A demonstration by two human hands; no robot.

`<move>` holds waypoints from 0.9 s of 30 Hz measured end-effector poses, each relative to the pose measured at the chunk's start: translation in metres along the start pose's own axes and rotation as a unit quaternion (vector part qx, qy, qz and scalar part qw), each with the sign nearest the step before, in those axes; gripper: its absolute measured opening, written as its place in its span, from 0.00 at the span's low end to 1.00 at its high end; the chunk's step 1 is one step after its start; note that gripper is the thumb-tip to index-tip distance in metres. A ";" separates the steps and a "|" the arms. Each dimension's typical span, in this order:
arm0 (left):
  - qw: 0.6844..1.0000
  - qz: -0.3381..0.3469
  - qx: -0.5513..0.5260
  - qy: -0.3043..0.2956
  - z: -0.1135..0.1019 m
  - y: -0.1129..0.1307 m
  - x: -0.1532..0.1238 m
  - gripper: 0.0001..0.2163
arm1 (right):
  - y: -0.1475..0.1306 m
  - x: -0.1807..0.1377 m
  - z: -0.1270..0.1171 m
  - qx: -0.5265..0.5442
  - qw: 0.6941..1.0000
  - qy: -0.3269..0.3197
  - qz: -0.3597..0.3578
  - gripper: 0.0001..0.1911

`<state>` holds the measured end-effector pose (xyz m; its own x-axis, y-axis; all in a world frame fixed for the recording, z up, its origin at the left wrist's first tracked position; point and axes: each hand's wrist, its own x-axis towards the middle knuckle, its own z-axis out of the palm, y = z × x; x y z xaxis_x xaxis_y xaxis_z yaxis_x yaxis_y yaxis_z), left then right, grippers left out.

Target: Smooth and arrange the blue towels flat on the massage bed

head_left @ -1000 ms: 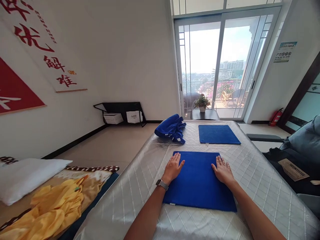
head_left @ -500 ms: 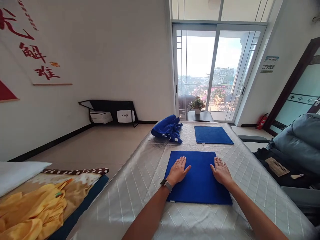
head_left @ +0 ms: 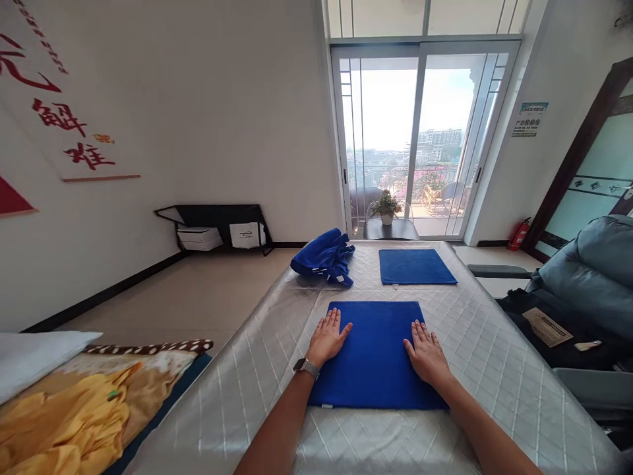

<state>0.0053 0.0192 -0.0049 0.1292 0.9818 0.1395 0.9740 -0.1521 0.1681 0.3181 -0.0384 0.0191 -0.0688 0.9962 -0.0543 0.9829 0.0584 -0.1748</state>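
Observation:
A folded blue towel (head_left: 376, 349) lies flat on the silver quilted bed cover (head_left: 494, 356) in front of me. My left hand (head_left: 326, 338) rests flat on the towel's left edge, fingers stretched out, a watch on its wrist. My right hand (head_left: 424, 353) lies flat on the towel's right part, fingers spread. Neither hand holds anything. A second folded blue towel (head_left: 415, 266) lies farther back. A crumpled heap of blue towels (head_left: 324, 256) sits at the far left of the bed.
A second bed with yellow cloth (head_left: 64, 422) and a white pillow (head_left: 34, 353) stands at the left. A grey massage chair (head_left: 588, 290) is at the right. A small table with a potted plant (head_left: 386, 208) stands before the glass sliding doors (head_left: 420, 138).
Both hands have slid back toward me over the towel, the left from the middle out to the left edge. The view has shifted a little.

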 end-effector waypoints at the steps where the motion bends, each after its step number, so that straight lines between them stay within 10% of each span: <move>1: 1.000 -0.017 0.008 -0.002 -0.001 -0.006 0.001 0.41 | 0.000 0.000 -0.001 0.004 1.000 -0.002 0.000 0.37; 7: 0.997 -0.047 0.040 0.042 -0.013 0.008 -0.005 0.42 | 0.002 -0.003 -0.003 0.028 1.000 -0.006 0.000 0.37; 14: 0.964 0.265 -0.029 0.022 -0.012 0.145 -0.029 0.31 | 0.003 -0.004 -0.001 0.008 1.000 0.003 -0.011 0.36; 18: 0.953 0.294 -0.077 0.004 0.005 0.203 -0.021 0.29 | 0.009 -0.007 0.001 -0.021 0.999 -0.004 -0.040 0.35; 27: 0.968 0.245 -0.063 0.002 0.011 0.175 -0.015 0.31 | 0.011 -0.003 0.000 -0.005 1.000 0.002 -0.030 0.34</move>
<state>0.1755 -0.0205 0.0118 0.5680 0.7882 0.2368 0.7662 -0.6115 0.1975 0.3288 -0.0407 0.0177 -0.1264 0.9912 -0.0400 0.9788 0.1181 -0.1673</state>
